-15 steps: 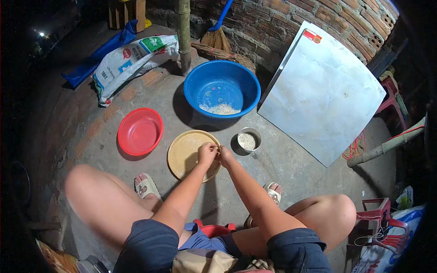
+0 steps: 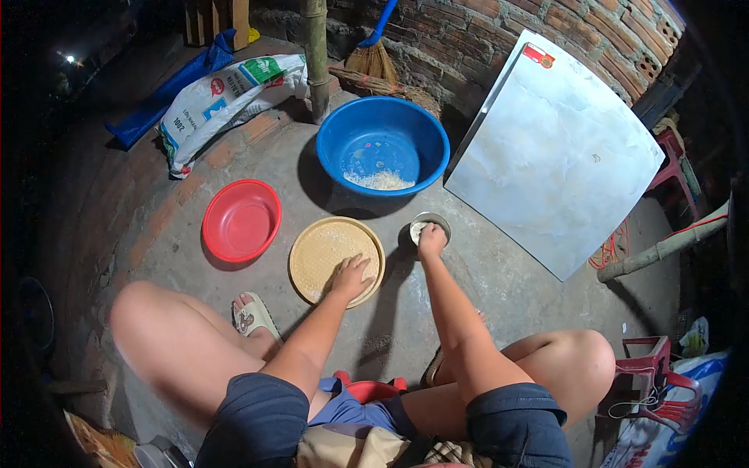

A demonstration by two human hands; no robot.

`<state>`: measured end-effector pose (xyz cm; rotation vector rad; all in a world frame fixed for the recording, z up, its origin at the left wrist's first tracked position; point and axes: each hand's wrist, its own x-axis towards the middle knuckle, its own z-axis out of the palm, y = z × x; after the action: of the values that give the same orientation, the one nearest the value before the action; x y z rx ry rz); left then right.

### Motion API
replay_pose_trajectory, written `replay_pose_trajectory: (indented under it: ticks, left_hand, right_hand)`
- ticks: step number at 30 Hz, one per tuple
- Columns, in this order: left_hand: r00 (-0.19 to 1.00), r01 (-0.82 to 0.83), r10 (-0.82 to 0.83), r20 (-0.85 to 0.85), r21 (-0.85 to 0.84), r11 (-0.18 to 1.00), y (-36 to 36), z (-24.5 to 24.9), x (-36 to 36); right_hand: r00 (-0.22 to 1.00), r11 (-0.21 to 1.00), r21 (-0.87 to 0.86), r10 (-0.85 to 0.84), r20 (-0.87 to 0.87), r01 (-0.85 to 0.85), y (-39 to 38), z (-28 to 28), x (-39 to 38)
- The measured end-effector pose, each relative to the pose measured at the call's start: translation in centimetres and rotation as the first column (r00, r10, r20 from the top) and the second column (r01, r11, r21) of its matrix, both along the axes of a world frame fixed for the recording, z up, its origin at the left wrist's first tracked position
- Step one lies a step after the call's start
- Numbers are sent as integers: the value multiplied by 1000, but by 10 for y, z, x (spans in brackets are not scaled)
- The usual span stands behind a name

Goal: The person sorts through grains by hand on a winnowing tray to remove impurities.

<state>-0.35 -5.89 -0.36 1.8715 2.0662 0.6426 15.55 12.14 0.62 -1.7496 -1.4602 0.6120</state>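
Observation:
I sit low over a concrete floor. My left hand (image 2: 353, 277) rests palm down on the near right part of a round tan woven tray (image 2: 324, 246) that carries a thin scatter of rice grains. My right hand (image 2: 431, 238) reaches into a small metal bowl (image 2: 438, 221) of rice just right of the tray, fingers bunched down inside it; whether they hold grains is hidden. Beyond both stands a blue plastic basin (image 2: 382, 144) with a little rice at its bottom.
A red plastic bowl (image 2: 241, 220) sits left of the tray. A printed white sack (image 2: 222, 101) and blue tarp lie back left; a bamboo post (image 2: 315, 58) and a broom by the brick wall. A large metal sheet (image 2: 558, 152) leans at right, red stools beyond.
My hands were together at the tray's right edge. The right hand has moved right into the metal bowl, and the left hand has dropped flat onto the tray.

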Motion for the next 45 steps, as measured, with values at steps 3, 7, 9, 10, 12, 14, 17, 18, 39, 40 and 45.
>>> replay_pose_trajectory:
  ticks: [3,7,9,10,12,14,17,18,39,40,45]
  left_hand:
    - [993,101,-107,-57,-104,989,-15,-10,-5]
    - [996,83,-84,-1,-107,991,-19,-18,-9]
    - [998,58,-56,23,-142,988,-17,-28,-13]
    - [998,55,-54,11,-102,993,-16,-32,-14]
    - [999,51,-51,0,-61,997,-15,-36,-15]
    - [996,-4,3,92,12,1000,-10,-35,-14]
    - [950,-223,196,241,89,971,2,-42,-16]
    - [950,-224,198,242,88,970,7,-39,-17]
    - [987,-95,91,129,21,995,2,4,-9]
    - [996,-32,36,76,-46,998,-6,6,-9]
    - [998,56,-56,9,-108,993,-18,-10,-13]
  right_hand:
    - [983,988,-97,129,133,-117,-3,12,14]
    - [858,945,-162,325,398,-283,-20,6,17]
    - [794,927,-10,328,512,-376,-31,5,11]
    - [795,927,-11,329,510,-376,-38,13,6]
    - [791,915,53,316,524,-400,-51,30,-5]
    - [804,900,113,313,506,-421,-53,27,-16]
    - [855,882,-118,471,218,-456,-51,12,-34]
    - [854,881,-119,472,218,-457,-49,1,-40]
    - [980,985,-59,166,111,-161,-2,17,-9]
    - [980,986,-61,164,111,-158,-3,20,-5]
    - [636,806,-517,566,525,-290,-31,24,0]
